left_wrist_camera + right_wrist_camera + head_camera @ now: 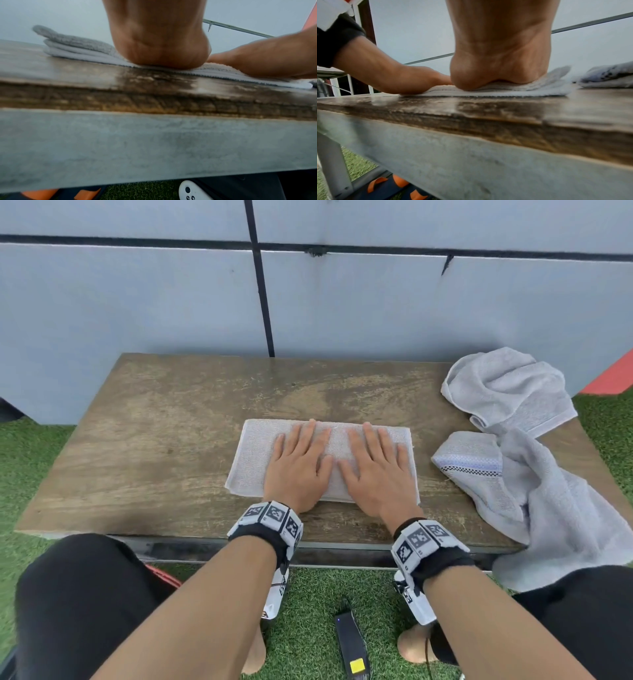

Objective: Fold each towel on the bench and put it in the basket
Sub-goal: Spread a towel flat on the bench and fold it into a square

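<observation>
A folded pale grey towel point(251, 457) lies flat in the middle of the wooden bench point(144, 446). Both my hands press on it, palms down with fingers straight: the left hand point(299, 463) on its middle, the right hand point(375, 470) on its right half. In the left wrist view the heel of my left hand point(161, 51) bears on the layered towel point(73, 46), with the right hand point(267, 59) beside it. In the right wrist view my right palm point(501, 65) flattens the towel point(522, 89). The basket shows only as orange and dark parts point(397, 188) under the bench.
Two crumpled grey towels lie at the bench's right end: one at the back point(507, 388), one with a checkered band point(534, 491) hanging over the front edge. A grey panel wall point(308, 302) stands behind. Artificial grass point(308, 604) and a black device point(352, 645) are below.
</observation>
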Demonstrator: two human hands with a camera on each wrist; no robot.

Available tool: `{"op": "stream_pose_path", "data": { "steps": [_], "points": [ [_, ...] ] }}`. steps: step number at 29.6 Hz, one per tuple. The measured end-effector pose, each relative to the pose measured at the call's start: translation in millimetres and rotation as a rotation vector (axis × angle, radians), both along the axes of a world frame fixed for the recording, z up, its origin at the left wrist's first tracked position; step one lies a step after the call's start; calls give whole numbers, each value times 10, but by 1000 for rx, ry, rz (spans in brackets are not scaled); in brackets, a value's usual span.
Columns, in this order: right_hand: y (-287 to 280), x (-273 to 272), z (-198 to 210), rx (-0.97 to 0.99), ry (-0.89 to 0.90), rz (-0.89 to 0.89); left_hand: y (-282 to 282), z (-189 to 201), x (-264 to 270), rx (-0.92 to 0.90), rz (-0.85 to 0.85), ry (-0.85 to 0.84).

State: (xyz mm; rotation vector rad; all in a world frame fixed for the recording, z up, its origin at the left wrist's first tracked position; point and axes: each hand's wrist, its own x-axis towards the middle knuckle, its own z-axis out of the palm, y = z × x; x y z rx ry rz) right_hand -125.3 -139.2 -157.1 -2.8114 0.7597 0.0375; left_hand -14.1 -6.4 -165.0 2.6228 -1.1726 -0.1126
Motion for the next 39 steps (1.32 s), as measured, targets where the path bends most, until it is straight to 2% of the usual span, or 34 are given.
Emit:
{"op": "stream_pose_path", "data": {
  "steps": [11,23,35,37,39],
  "points": [
    [-325,-245,-30,78,2,-104,359,37,151,30,85,12],
    [-345,-246,-55,104,1,-96,543,58,218,65,152,27],
    [-251,-215,45,115,32,-127,724,65,268,68,214,131],
    [-202,-193,90,25,39,-105,737,73,249,85,233,153],
    [-102,-206,194,-166,-10,-28,742,65,219,97,257,175]
  ]
}}
